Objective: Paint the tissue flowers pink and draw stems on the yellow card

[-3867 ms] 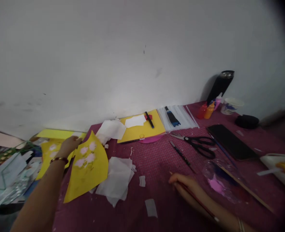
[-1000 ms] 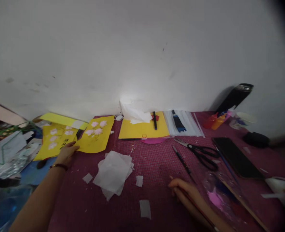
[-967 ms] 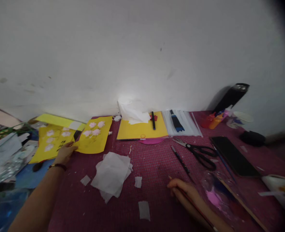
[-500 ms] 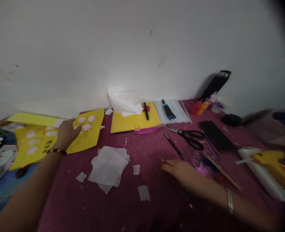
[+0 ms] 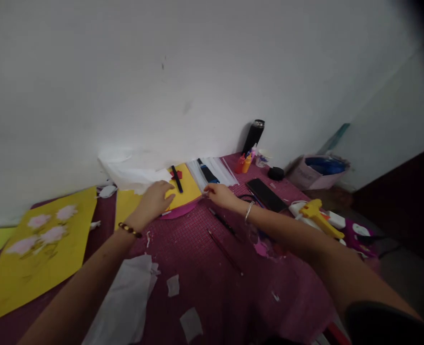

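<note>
My left hand (image 5: 154,203) rests over the yellow sheet (image 5: 188,184), its fingers spread, beside a black marker (image 5: 177,179) and a small red paper piece. At that sheet's front right corner my right hand (image 5: 222,195) is closed, its fingertips pinched where the blades of the black-handled scissors (image 5: 246,197) lie; the hand covers most of them. A dark red pencil (image 5: 225,252) and a black pencil (image 5: 223,223) lie just in front. A pink rounded edge (image 5: 181,211) shows beneath the yellow sheet.
On the left lies a yellow sheet with pink flowers (image 5: 84,206). White tissue sheets (image 5: 125,297) are in front. Toward the right are a phone (image 5: 267,195), a yellow glue gun (image 5: 319,218), paint bottles (image 5: 246,164), a paper cup (image 5: 263,158) and a black flask (image 5: 254,138).
My view has turned right. My left hand has left the flowered sheet for the other yellow sheet. My right hand has let go of the red pencil and moved forward to the scissors.
</note>
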A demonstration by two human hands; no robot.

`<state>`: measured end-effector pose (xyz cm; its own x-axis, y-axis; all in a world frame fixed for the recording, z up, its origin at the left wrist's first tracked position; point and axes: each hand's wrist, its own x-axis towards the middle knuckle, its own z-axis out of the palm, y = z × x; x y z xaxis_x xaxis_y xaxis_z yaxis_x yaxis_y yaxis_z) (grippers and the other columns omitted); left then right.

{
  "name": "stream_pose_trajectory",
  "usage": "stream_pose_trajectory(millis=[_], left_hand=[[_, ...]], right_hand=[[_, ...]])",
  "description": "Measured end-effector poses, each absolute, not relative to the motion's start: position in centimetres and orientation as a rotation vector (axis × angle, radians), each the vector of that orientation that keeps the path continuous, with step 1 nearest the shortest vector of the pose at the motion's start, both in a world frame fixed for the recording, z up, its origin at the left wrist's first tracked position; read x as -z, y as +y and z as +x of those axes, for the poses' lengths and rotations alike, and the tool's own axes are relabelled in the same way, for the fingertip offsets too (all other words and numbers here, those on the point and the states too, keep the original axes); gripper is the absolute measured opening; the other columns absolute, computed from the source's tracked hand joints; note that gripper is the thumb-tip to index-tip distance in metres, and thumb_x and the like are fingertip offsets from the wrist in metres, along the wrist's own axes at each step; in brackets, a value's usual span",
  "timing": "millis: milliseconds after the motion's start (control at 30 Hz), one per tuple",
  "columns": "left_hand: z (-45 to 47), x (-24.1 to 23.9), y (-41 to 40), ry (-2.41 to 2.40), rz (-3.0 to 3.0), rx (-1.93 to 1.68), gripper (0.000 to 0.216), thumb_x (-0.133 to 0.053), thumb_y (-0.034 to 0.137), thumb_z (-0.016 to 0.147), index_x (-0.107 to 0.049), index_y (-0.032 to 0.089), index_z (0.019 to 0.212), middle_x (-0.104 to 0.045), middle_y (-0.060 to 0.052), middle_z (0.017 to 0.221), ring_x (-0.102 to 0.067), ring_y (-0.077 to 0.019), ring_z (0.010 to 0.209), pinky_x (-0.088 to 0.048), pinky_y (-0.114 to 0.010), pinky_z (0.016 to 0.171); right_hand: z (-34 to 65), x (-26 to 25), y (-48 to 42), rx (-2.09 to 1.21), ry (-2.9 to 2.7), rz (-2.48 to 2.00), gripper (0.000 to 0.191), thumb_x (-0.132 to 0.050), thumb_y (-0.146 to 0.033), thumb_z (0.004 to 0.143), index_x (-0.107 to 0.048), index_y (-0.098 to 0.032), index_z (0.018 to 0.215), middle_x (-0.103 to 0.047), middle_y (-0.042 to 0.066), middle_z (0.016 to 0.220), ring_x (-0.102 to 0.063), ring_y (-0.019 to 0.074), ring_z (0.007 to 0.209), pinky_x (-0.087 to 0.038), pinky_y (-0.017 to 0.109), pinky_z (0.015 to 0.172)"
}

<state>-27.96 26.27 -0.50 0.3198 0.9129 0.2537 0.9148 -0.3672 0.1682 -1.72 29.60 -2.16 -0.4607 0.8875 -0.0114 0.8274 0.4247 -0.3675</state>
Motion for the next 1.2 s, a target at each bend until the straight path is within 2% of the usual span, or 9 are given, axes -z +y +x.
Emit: stream_pose_trajectory(millis=[167, 367, 667, 767, 833, 933, 1033, 1100, 1200], left_hand=[[-23.1, 4.4, 27.6, -1.717, -2.698, 0.47, 0.023, -0.058, 0.029, 0.086, -0.066, 0.017, 0.104, -0.068, -0.011, 0.107, -0.061, -0.0246, 0.102, -0.048, -0.038, 0.092], [-21.4, 5.9, 29.1, -1.802, -2.67, 0.509, 0.023, -0.06, 0.032, 0.089, -0.064, 0.016, 0.105, -0.064, -0.009, 0.106, -0.06, -0.0229, 0.1, -0.049, -0.041, 0.089], [-22.0, 6.5, 28.8, -1.83, -2.629, 0.617, 0.033, -0.052, 0.027, 0.094, -0.055, 0.015, 0.124, -0.062, -0.012, 0.119, -0.058, -0.0245, 0.114, -0.047, -0.044, 0.101], [-21.8, 6.6, 27.9, -1.773, -2.688, 0.614, 0.048, -0.063, 0.036, 0.087, -0.051, 0.016, 0.129, -0.06, -0.013, 0.126, -0.054, -0.0267, 0.12, -0.044, -0.043, 0.105], [-21.6, 6.7, 27.4, -1.766, -2.686, 0.617, 0.055, -0.069, 0.037, 0.082, -0.05, 0.015, 0.129, -0.056, -0.014, 0.131, -0.051, -0.0296, 0.124, -0.043, -0.046, 0.106], [-21.2, 6.8, 27.3, -1.814, -2.619, 0.654, 0.036, -0.064, 0.029, 0.085, -0.055, 0.014, 0.117, -0.058, -0.016, 0.123, -0.052, -0.0304, 0.118, -0.044, -0.047, 0.102], [-21.3, 6.8, 27.6, -1.87, -2.57, 0.69, 0.013, -0.056, 0.027, 0.091, -0.059, 0.015, 0.093, -0.061, -0.01, 0.099, -0.058, -0.025, 0.1, -0.049, -0.043, 0.092], [-21.5, 6.5, 27.9, -1.91, -2.549, 0.707, 0.017, -0.054, 0.029, 0.094, -0.058, 0.016, 0.084, -0.06, -0.004, 0.088, -0.059, -0.0203, 0.091, -0.05, -0.04, 0.086], [-22.1, 6.2, 28.2, -1.983, -2.512, 0.731, 0.021, -0.055, 0.033, 0.095, -0.059, 0.015, 0.084, -0.061, -0.001, 0.085, -0.06, -0.0158, 0.083, -0.051, -0.036, 0.08]], right_hand=[[-2.2, 3.6, 31.4, -0.586, -2.494, -1.51, 0.032, -0.048, -0.013, 0.091, -0.071, -0.014, 0.114, -0.076, 0.01, 0.109, -0.069, 0.0183, 0.096, -0.048, 0.024, 0.082], [-1.7, 4.1, 31.1, -0.631, -2.489, -1.417, 0.035, -0.048, -0.014, 0.091, -0.069, -0.014, 0.118, -0.074, 0.013, 0.115, -0.068, 0.0214, 0.102, -0.046, 0.028, 0.088], [-1.7, 4.7, 31.1, -0.765, -2.403, -1.342, 0.035, -0.052, -0.012, 0.087, -0.068, -0.014, 0.118, -0.075, 0.012, 0.112, -0.069, 0.0212, 0.1, -0.048, 0.028, 0.088], [-1.8, 5.1, 31.3, -0.827, -2.319, -1.389, 0.03, -0.053, -0.012, 0.086, -0.069, -0.013, 0.111, -0.076, 0.013, 0.106, -0.069, 0.0213, 0.096, -0.049, 0.028, 0.084], [-1.8, 5.4, 31.3, -0.91, -2.276, -1.411, 0.026, -0.053, -0.01, 0.084, -0.07, -0.012, 0.104, -0.077, 0.01, 0.091, -0.07, 0.019, 0.081, -0.051, 0.026, 0.074], [-2.1, 5.7, 31.1, -1.044, -2.205, -1.406, 0.026, -0.051, -0.008, 0.083, -0.067, -0.013, 0.103, -0.075, 0.003, 0.075, -0.065, 0.0128, 0.058, -0.048, 0.021, 0.057], [-2.4, 5.8, 30.8, -1.075, -2.113, -1.379, 0.027, -0.051, -0.007, 0.084, -0.064, -0.016, 0.106, -0.073, -0.001, 0.077, -0.062, 0.0096, 0.055, -0.046, 0.018, 0.052], [-2.5, 5.8, 30.7, -1.041, -2.048, -1.381, 0.028, -0.049, -0.008, 0.085, -0.062, -0.016, 0.108, -0.072, -0.001, 0.079, -0.061, 0.0097, 0.057, -0.046, 0.018, 0.054], [-2.5, 5.7, 30.6, -0.996, -1.99, -1.392, 0.026, -0.048, -0.008, 0.085, -0.062, -0.016, 0.106, -0.072, 0.001, 0.082, -0.061, 0.0109, 0.061, -0.048, 0.021, 0.06]])
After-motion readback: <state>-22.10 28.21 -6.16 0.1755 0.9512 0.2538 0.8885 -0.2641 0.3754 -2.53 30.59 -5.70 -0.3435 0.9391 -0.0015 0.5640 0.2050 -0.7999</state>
